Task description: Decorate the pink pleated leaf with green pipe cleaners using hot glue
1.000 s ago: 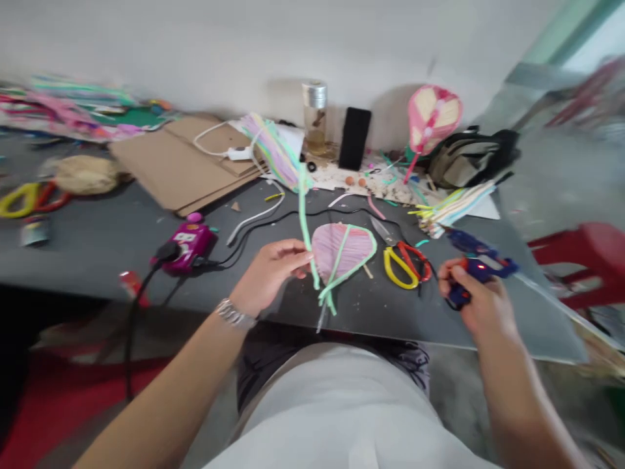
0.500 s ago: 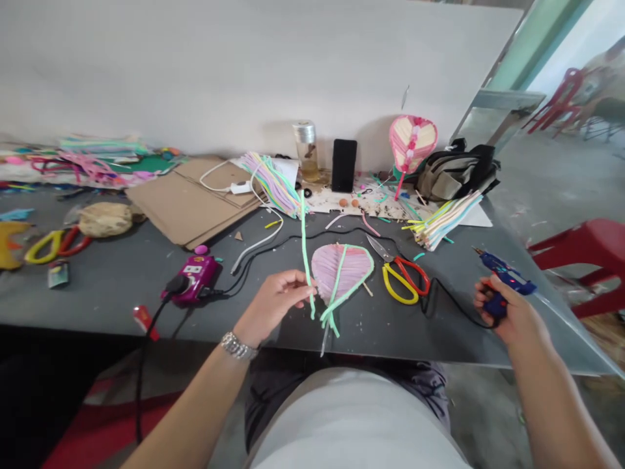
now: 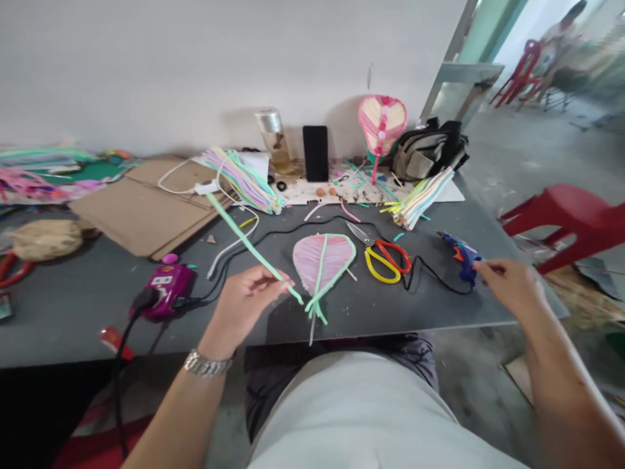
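My left hand [image 3: 247, 303] is closed in a pinch on a light green pipe cleaner [image 3: 249, 244], close to its lower end. The strip slants up to the left over the table. Just right of that hand lies a pink, leaf-shaped piece [image 3: 329, 260] with green pipe cleaner along its middle and right edge, crossing at a stem. A blue glue gun [image 3: 461, 257] rests on the table at the right, nozzle pointing up-left. My right hand [image 3: 510, 283] is at its handle end, fingers stretched out and loosened. Scissors [image 3: 383, 257] with red and yellow handles lie between.
Pipe cleaner bundles [image 3: 244, 179] lie at the back beside cardboard sheets [image 3: 146, 208]. A phone [image 3: 316, 153], a jar [image 3: 274, 140], a pink heart-shaped fan [image 3: 382, 127] and a bag [image 3: 432, 150] stand behind. A purple power socket [image 3: 168, 290] sits left; black cord crosses the table.
My right hand has lowered the glue gun onto the table and loosened its grip. The pipe cleaner in my left hand has tilted from upright to leftward. The view has shifted right.
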`<state>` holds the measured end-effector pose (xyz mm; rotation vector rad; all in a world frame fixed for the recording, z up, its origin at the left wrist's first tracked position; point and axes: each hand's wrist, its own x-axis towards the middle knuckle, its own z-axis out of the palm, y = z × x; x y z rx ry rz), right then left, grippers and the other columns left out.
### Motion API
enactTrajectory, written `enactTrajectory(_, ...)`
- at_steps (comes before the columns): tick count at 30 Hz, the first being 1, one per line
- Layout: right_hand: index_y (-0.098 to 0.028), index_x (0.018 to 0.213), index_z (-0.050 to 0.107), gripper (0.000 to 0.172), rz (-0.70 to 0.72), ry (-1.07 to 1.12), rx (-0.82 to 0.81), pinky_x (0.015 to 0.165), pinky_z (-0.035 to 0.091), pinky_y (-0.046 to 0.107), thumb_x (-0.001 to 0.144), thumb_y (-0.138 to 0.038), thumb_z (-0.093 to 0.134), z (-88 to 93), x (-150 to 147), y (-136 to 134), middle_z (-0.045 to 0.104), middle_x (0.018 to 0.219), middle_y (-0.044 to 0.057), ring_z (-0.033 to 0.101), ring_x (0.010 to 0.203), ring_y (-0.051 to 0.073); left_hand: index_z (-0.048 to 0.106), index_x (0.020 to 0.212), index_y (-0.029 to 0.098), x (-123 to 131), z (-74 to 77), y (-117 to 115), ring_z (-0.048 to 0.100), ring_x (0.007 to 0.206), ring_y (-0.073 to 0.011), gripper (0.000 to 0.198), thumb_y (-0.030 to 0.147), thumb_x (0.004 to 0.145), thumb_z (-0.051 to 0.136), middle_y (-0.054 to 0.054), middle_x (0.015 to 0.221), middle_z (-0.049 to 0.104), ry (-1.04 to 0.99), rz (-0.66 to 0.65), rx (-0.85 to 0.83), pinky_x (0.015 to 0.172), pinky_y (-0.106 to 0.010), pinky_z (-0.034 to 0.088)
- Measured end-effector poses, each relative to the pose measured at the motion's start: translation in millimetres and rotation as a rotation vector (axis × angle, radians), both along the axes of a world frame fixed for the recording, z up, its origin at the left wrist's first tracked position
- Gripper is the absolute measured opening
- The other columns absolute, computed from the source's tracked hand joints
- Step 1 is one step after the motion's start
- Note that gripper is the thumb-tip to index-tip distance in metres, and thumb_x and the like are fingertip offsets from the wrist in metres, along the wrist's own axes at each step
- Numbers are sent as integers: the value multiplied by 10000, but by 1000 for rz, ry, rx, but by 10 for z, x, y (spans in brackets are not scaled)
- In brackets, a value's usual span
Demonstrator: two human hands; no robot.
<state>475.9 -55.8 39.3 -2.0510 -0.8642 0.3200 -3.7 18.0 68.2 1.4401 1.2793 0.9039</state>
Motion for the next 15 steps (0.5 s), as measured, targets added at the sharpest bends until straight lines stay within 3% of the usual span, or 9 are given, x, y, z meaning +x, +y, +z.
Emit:
enactTrajectory(2, -224, 778, 748, 160, 92, -296, -114, 610, 411, 321, 698, -360, 771, 101, -261, 54, 662, 645, 37, 543, 594, 186, 779, 800, 187, 25, -15, 4, 695, 715, -199, 260, 433, 728, 821, -88, 818, 781, -27, 31, 8, 627, -267, 541)
enactTrajectory(5, -219, 957, 724, 174, 519, -514, -93, 750, 464, 312, 847, -281, 604, 210, -871, 317, 729, 896, 68, 639, 770, 196, 770, 795, 179, 78, -33, -22, 678, 702, -172, 221, 384, 727, 819, -64, 785, 762, -100, 74, 28, 626, -249, 525)
enactTrajectory(7, -206, 1003, 686, 193, 687, -631, -254, 775, 462, 317, 854, -210, 562, 234, -1263, 536, 729, 985, 99, 670, 882, 230, 758, 807, 176, 86, -37, -53, 680, 711, -161, 205, 356, 728, 819, -51, 787, 755, -155, 104, 38, 621, -236, 511)
enactTrajectory(11, -152, 1196, 594, 430, 723, -719, -637, 727, 453, 330, 766, -141, 615, 122, -1633, 929, 714, 1002, 155, 697, 877, 277, 726, 802, 169, 11, -15, -134, 684, 699, -158, 210, 340, 725, 821, -30, 742, 731, -216, 175, 44, 618, -240, 497)
enactTrajectory(13, -133, 1176, 596, 477, 661, -633, -667, 714, 447, 334, 705, -155, 673, 35, -1599, 1078, 705, 906, 128, 693, 822, 274, 714, 781, 166, -44, 0, -176, 680, 691, -154, 221, 345, 719, 827, -23, 724, 719, -235, 213, 49, 617, -240, 493)
enactTrajectory(15, -147, 1006, 651, 378, 590, -383, -580, 689, 429, 325, 635, -168, 723, -8, -1489, 1172, 648, 713, 46, 657, 736, 245, 709, 777, 161, -86, 8, -206, 680, 699, -149, 234, 350, 717, 833, -24, 737, 718, -254, 260, 65, 622, -239, 494)
